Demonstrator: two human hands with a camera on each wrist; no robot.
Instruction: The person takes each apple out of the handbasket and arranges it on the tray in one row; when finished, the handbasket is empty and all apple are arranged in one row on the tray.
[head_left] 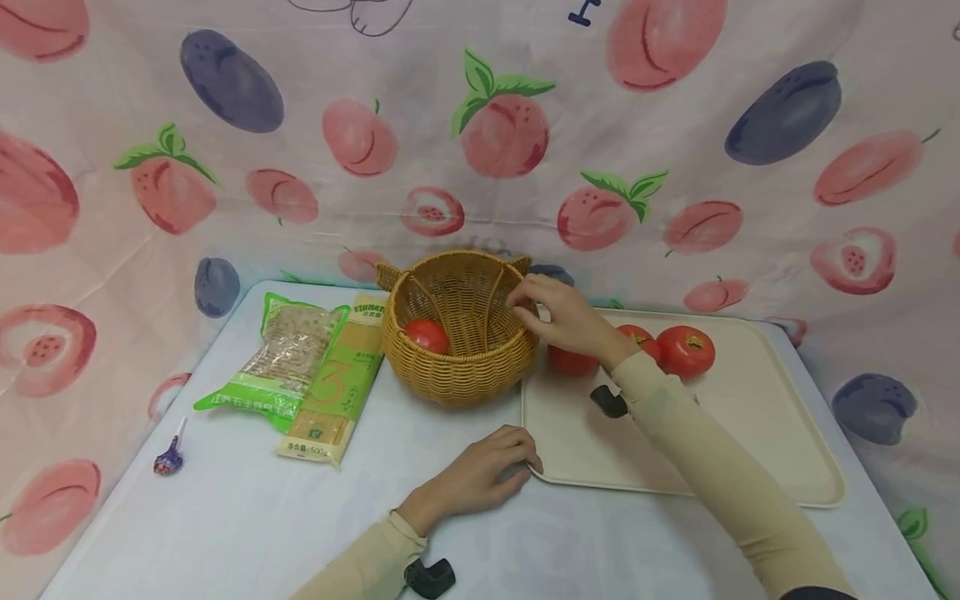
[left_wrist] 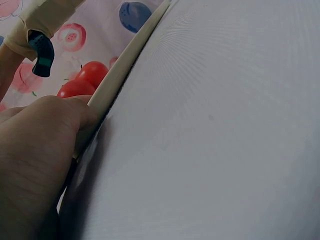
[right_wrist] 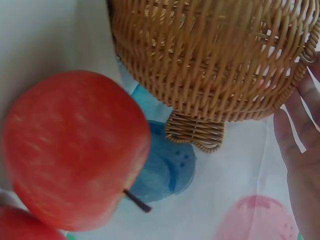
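My head camera shows me a round brown basket (head_left: 457, 379) near the middle of the bench (head_left: 225, 525), with two little ears at 10 and 2 o'clock. One red fruit (head_left: 427, 336) sits inside it, on the 9 o'clock side. The right hand (head_left: 566, 317) is at the basket's 3 o'clock rim. Its fingers are a bit bent, and I can see gaps between them.

Just beside the basket, at 4 o'clock, is a big cream tray (head_left: 750, 425). I count three more red fruits (head_left: 686, 352) on it, up by its 11 o'clock part. The right arm hides some of them. At 6 o'clock from the basket, the left hand (head_left: 480, 471) has its fingers curled, pinching the tray's near corner.

At 8 o'clock from the basket lies a flat yellow and green pack (head_left: 337, 387). It touches a see-through bag with green ends (head_left: 294, 346), at 9 o'clock. A purple lollipop (head_left: 168, 458) lies well apart, at 8 o'clock. Behind everything, at 12 o'clock, hangs a pink cloth (head_left: 420, 75) with fruit pictures.
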